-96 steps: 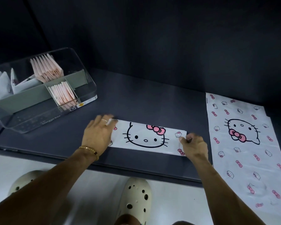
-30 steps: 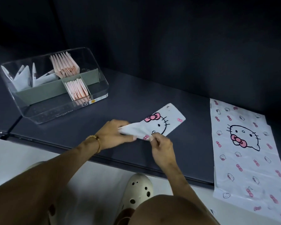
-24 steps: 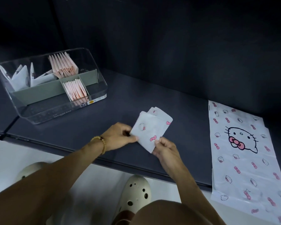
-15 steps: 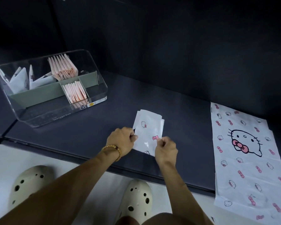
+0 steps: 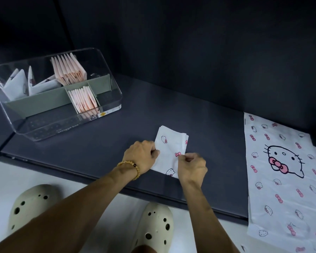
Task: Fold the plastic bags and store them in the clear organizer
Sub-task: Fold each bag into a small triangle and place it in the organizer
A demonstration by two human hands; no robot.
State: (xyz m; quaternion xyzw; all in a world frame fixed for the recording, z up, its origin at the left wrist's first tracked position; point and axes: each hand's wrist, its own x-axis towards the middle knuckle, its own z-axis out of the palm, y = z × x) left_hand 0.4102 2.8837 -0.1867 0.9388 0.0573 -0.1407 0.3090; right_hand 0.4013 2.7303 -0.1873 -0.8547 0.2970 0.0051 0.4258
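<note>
The folded white plastic bag w/ pink bows [image 5: 169,152] lies on the dark desk [image 5: 208,143]. Left hand [image 5: 141,156] & right hand [image 5: 192,165] fingers pinch its side edges. Looks thin, light, slippery; best held at the edges.

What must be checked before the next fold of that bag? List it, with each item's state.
1. Left hand pinches the folded bag at its left edge: ok.
2. Right hand pinches its right edge: ok.
3. Bag lies on the dark shelf: ok.
4. Layers squared up at the far end: not ok, edges stagger.
5. Free compartment in the clear organizer: ok, right front one looks empty.
6. Unfolded bag clear of the hands: ok.
</note>
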